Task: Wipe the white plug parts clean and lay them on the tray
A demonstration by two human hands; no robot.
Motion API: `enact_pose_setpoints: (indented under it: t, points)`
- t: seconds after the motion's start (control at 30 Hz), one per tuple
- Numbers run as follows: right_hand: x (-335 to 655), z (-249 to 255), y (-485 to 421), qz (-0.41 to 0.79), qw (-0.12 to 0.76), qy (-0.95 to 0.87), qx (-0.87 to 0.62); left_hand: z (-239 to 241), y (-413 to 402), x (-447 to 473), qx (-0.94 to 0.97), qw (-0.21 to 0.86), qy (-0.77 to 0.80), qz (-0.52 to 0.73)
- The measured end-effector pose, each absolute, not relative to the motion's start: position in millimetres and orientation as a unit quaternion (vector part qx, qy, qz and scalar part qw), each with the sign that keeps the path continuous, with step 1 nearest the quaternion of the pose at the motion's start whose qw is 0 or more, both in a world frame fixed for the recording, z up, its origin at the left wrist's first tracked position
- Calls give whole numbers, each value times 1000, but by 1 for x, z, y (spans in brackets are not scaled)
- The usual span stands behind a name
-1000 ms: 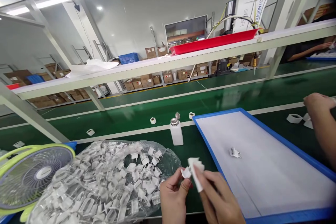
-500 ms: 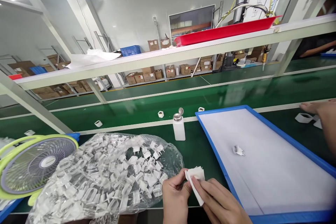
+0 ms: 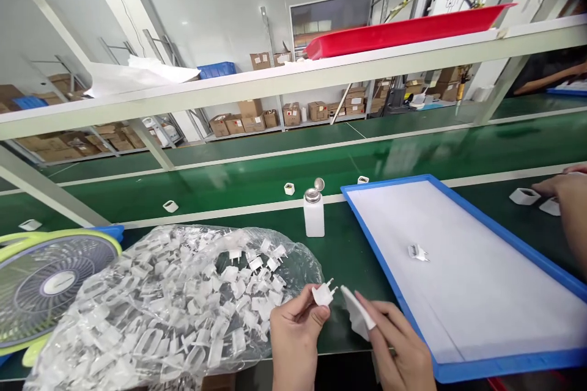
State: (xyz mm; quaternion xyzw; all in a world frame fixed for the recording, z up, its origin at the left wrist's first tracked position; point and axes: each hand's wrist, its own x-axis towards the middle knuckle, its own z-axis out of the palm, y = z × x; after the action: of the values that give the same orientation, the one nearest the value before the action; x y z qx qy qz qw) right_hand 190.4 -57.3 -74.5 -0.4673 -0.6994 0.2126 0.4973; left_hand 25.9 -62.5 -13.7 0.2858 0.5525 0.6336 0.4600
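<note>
Between thumb and fingers, my left hand (image 3: 296, 330) pinches a white two-pin plug housing (image 3: 323, 294), its pins pointing up and right. My right hand (image 3: 398, 339) grips a folded white cloth (image 3: 358, 311), held a little to the right of the plug and apart from it. Left of my hands lies a clear plastic bag (image 3: 183, 299) full of similar white plug housings. One more plug housing (image 3: 417, 252) rests on the white sheet in the blue-rimmed tray (image 3: 380, 256) to the right.
A white pump bottle (image 3: 314, 217) with its metal lid raised stands behind my hands. A green fan (image 3: 59, 287) sits at far left. Small white housings (image 3: 170, 206) lie on the green belt (image 3: 238, 180). Another person's hand (image 3: 566, 195) is at the right edge, near white pieces (image 3: 525, 196).
The cloth has come away from the plug, which now shows in my left hand. My right hand has moved slightly right with the cloth. The view has shifted a little.
</note>
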Motion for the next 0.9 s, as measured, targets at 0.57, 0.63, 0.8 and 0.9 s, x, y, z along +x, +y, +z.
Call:
enact_pose_setpoints:
  t: [0.57,0.63,0.8,0.9]
  points:
    - [136,-39,-76,153,587,-625,-491,-9,-72,-1,77,745,392,534]
    - [138,-37,-74,99,574,-677,-449,-6,-75,0,85,748,386,533]
    - [147,-29,-63,124,534,-770,-327,0,-76,12,203,704,394,555]
    - [156,-26,-60,170,536,-758,-331,1,-68,23,243,695,399,547]
